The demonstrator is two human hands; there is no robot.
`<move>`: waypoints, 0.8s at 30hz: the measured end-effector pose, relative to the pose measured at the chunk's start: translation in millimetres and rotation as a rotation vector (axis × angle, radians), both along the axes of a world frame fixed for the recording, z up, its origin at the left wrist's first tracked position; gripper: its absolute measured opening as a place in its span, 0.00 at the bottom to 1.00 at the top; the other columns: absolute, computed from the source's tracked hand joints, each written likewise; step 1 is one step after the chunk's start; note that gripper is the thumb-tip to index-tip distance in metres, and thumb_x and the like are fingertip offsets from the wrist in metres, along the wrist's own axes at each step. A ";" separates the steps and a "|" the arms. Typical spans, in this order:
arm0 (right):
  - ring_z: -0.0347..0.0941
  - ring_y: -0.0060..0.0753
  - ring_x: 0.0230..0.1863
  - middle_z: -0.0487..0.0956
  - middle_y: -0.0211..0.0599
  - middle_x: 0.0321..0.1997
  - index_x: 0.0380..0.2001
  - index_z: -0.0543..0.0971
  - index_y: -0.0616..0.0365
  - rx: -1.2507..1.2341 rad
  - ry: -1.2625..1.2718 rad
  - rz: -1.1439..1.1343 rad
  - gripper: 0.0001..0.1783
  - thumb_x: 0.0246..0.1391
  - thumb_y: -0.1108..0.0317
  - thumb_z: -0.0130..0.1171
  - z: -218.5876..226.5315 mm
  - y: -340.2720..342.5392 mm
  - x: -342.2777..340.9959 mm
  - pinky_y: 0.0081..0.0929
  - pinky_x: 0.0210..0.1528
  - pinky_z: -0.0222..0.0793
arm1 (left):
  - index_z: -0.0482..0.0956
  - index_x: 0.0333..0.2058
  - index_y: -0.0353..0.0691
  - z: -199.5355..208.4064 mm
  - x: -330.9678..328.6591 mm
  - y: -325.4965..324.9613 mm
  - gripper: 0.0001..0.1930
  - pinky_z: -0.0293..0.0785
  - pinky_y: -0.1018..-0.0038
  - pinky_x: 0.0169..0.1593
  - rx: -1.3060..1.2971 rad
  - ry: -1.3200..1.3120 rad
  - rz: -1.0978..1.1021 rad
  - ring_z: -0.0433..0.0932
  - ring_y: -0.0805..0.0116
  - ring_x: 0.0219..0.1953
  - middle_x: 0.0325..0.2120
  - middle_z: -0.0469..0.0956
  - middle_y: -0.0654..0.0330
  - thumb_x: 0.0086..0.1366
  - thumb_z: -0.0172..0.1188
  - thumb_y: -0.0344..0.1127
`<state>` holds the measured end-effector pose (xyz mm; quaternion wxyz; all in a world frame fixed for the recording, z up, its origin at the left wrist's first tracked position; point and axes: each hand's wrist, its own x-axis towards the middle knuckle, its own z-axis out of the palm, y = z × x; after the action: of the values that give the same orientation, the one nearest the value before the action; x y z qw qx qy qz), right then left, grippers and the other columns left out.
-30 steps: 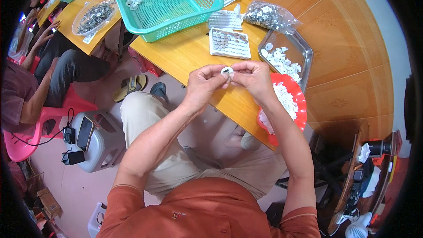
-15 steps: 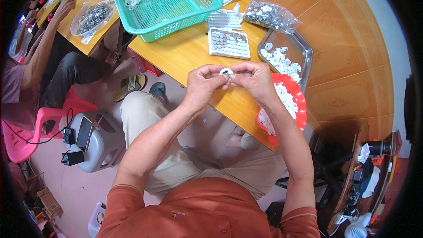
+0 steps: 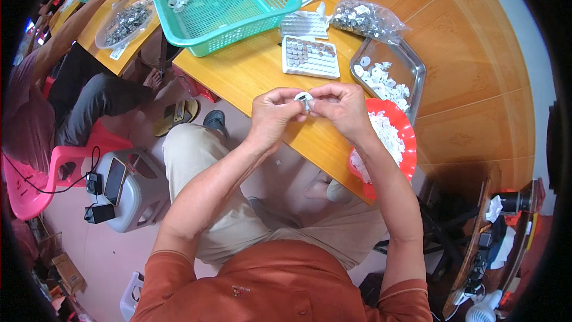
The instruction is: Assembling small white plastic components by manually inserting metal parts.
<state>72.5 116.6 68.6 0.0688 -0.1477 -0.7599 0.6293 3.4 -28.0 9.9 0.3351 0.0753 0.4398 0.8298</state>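
Holding a small round white part (image 3: 302,96), dark in its middle, seen against the yellowish table (image 3: 238,80). Gripped in a tight pinch from nine o'clock by the left hand (image 3: 271,113) and from three o'clock by the right hand (image 3: 342,108). Surrounded by a white tray (image 3: 311,73) with brownish pieces (image 3: 298,55) at twelve, a clear bag (image 3: 396,27) of metallic parts (image 3: 356,22) at one, a steel tray (image 3: 400,53) of loose white parts (image 3: 380,79) between two and three, a red dish (image 3: 409,137) of white scraps (image 3: 387,136) at four, a green basket (image 3: 223,41) at eleven.
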 end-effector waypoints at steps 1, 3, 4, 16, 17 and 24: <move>0.79 0.23 0.32 0.82 0.39 0.32 0.37 0.81 0.71 -0.009 -0.002 0.009 0.11 0.49 0.79 0.63 -0.5 0.7 -0.6 0.19 0.36 0.76 | 0.77 0.40 0.28 -0.2 -0.2 0.3 0.12 0.76 0.79 0.33 -0.006 -0.015 -0.001 0.78 0.72 0.28 0.30 0.80 0.55 0.55 0.60 0.22; 0.79 0.22 0.32 0.82 0.38 0.32 0.37 0.81 0.71 -0.032 0.001 0.011 0.10 0.48 0.79 0.63 -1.2 1.4 -1.6 0.18 0.35 0.76 | 0.77 0.40 0.28 -2.0 -0.8 0.6 0.12 0.76 0.79 0.33 -0.008 -0.020 -0.005 0.78 0.72 0.28 0.31 0.80 0.55 0.55 0.60 0.22; 0.78 0.21 0.31 0.82 0.37 0.31 0.37 0.81 0.70 -0.053 0.004 0.014 0.10 0.48 0.78 0.63 -1.4 1.9 -2.2 0.18 0.34 0.76 | 0.77 0.40 0.28 -2.6 -1.0 0.7 0.12 0.77 0.79 0.33 -0.008 -0.026 -0.009 0.78 0.72 0.29 0.31 0.80 0.54 0.55 0.60 0.22; 0.74 0.18 0.25 0.82 0.36 0.27 0.36 0.82 0.69 0.639 0.006 -0.080 0.11 0.49 0.74 0.63 6.3 68.4 -50.0 0.18 0.29 0.70 | 0.78 0.41 0.26 2.6 -5.3 -0.9 0.13 0.78 0.81 0.34 -0.073 -0.038 0.040 0.79 0.74 0.29 0.31 0.81 0.56 0.55 0.60 0.22; 0.74 0.18 0.25 0.82 0.36 0.27 0.35 0.82 0.69 0.733 0.041 -0.082 0.11 0.48 0.74 0.63 6.1 69.8 -55.7 0.19 0.28 0.70 | 0.78 0.41 0.26 2.5 -5.5 -1.4 0.13 0.78 0.81 0.34 -0.072 -0.040 0.042 0.79 0.74 0.29 0.31 0.81 0.56 0.55 0.60 0.22; 0.79 0.47 0.39 0.82 0.47 0.34 0.38 0.83 0.61 1.065 -0.062 0.004 0.13 0.49 0.68 0.61 -9.6 73.1 -86.7 0.37 0.42 0.72 | 0.78 0.41 0.27 4.3 -9.8 -6.5 0.13 0.73 0.82 0.30 -0.087 -0.035 0.055 0.78 0.75 0.26 0.30 0.81 0.55 0.56 0.61 0.24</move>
<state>-14.2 189.7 59.0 0.1104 -0.1094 -0.9761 0.1518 -6.4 -34.5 14.3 0.3226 0.0340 0.4713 0.8202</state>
